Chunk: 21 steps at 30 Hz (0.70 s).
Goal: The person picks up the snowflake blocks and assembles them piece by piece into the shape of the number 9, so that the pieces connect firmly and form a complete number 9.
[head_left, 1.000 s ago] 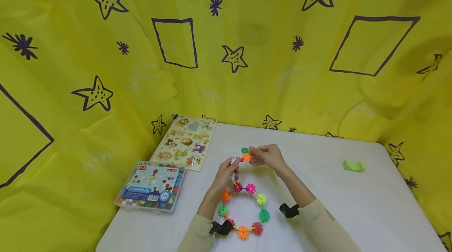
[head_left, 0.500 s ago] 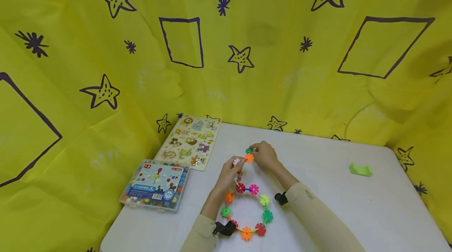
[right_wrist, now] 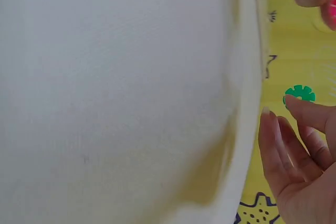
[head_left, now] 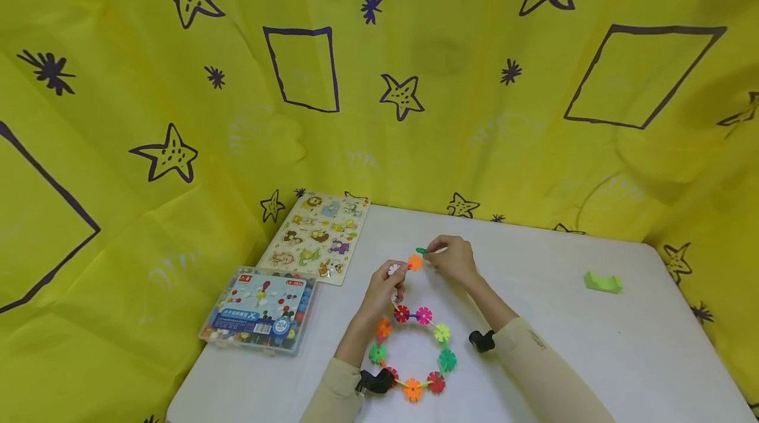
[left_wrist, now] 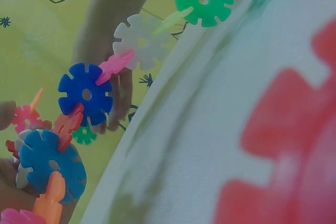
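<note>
Above the back of a ring of notched plastic flower discs, my left hand (head_left: 382, 288) grips joined discs, with a white disc (head_left: 393, 269) showing at its fingers. An orange disc (head_left: 415, 263) sticks out past the left fingertips. My right hand (head_left: 453, 258) pinches a green disc (head_left: 421, 250), seen nearly edge-on just above the orange one. In the right wrist view the green disc (right_wrist: 299, 94) shows beyond the right thumb and fingers. The ring (head_left: 447, 360) of multicoloured discs lies between the forearms. Whether green touches orange I cannot tell.
At the left is a clear-lidded box (head_left: 257, 310) of small coloured parts. A board with animal pictures (head_left: 317, 235) lies behind it. A light green curved block (head_left: 603, 282) sits on the right of the white table (head_left: 534, 291). Yellow star-printed cloth (head_left: 439, 146) surrounds the table.
The green disc, flat to the head view half a second ago, now shows its edge. The right hand has turned with it and shifted slightly right. The left hand keeps its grip.
</note>
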Motion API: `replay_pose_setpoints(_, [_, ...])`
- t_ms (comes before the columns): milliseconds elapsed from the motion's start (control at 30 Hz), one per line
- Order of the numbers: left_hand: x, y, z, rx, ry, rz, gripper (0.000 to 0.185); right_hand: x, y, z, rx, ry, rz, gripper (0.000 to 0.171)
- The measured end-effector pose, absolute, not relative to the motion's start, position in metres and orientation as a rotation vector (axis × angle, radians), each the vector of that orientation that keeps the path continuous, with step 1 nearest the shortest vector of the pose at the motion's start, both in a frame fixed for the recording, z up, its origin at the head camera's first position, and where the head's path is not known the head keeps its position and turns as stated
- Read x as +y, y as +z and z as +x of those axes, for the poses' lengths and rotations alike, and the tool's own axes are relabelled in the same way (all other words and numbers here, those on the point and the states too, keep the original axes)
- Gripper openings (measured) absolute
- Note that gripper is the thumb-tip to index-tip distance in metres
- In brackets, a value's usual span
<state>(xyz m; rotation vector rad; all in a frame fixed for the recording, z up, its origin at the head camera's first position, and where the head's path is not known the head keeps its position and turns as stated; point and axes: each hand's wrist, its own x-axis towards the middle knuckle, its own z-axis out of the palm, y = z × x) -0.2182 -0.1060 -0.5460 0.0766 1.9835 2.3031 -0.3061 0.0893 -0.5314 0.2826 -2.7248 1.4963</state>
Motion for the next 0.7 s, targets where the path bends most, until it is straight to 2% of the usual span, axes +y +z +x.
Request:
replay_pose_setpoints(233, [-0.105, -0.544, -0.219, 1.962, 2.326, 0.048, 0.034, 0.104, -0.515, -0.288, -2.530, 1.864, 0.408, 0.012])
replay_pose_setpoints(700, [-0.102, -0.546, -0.219, 2.009, 2.330, 0.084, 0.036, 0.110, -0.509, -0.252, -2.424, 1.863, 0.459, 0.006])
